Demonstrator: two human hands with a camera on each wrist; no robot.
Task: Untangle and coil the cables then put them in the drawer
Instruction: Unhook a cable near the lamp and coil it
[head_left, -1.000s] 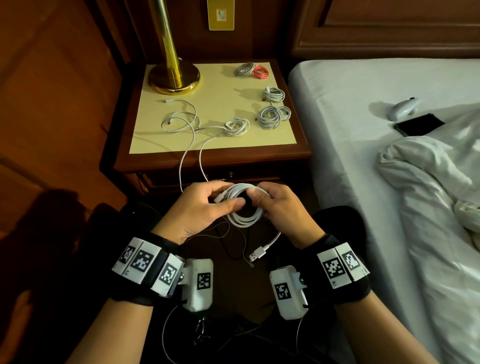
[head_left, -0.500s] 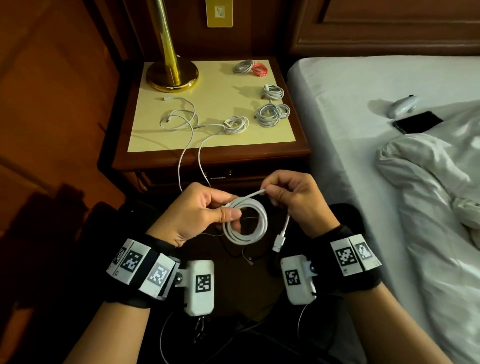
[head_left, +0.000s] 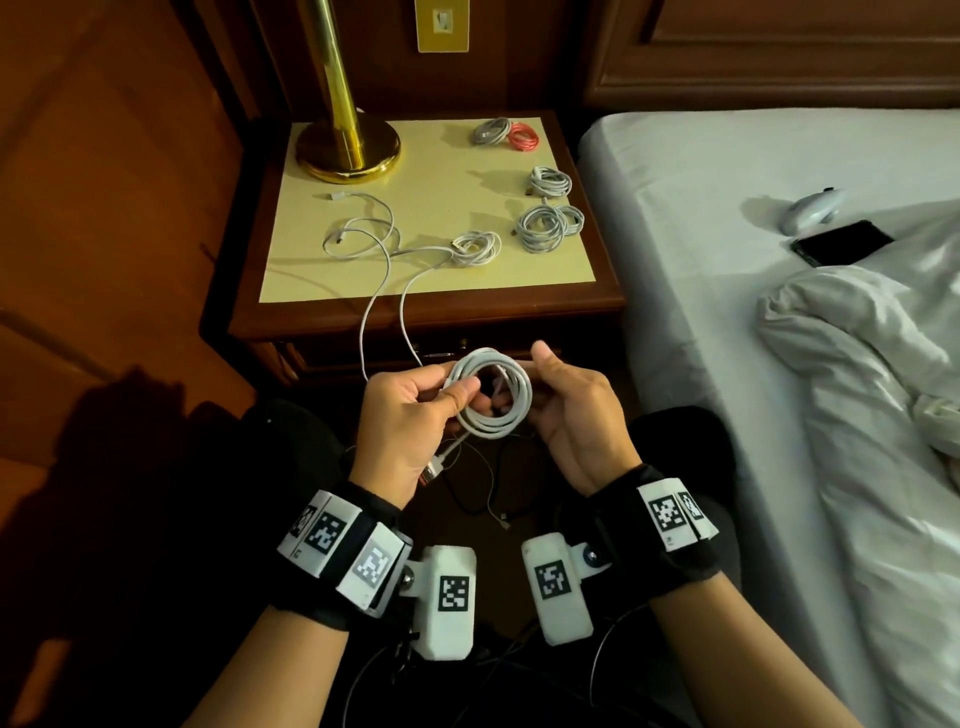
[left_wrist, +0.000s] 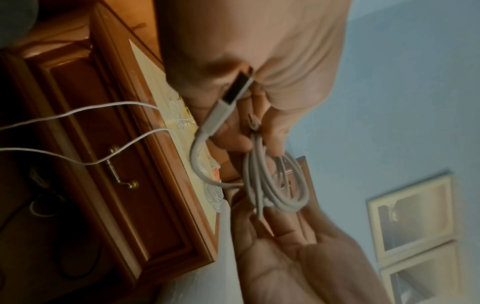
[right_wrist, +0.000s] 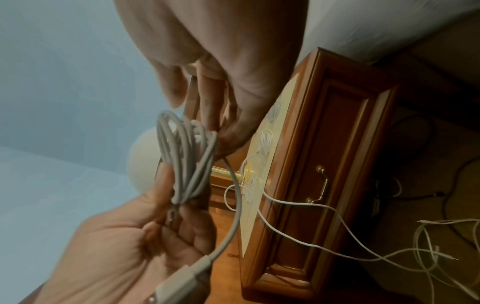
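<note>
Cable coil (head_left: 491, 392), white and wound into a neat ring, hangs in front of the closed drawer (head_left: 441, 358), between my two hands. My left hand (head_left: 410, 415) pinches its near side, thumb over the loops, with the plug end (head_left: 435, 467) dangling below my palm. My right hand (head_left: 576, 410) cups the far side, fingers (right_wrist: 207, 98) curled behind the ring, thumb raised; whether they truly grip looks uncertain from the blurred wrist view. Two loose white cables (head_left: 384, 312) trail off the desk (head_left: 291, 280), where several finished coils (head_left: 545, 226) lie beside the brass lamp (head_left: 345, 150).
</note>
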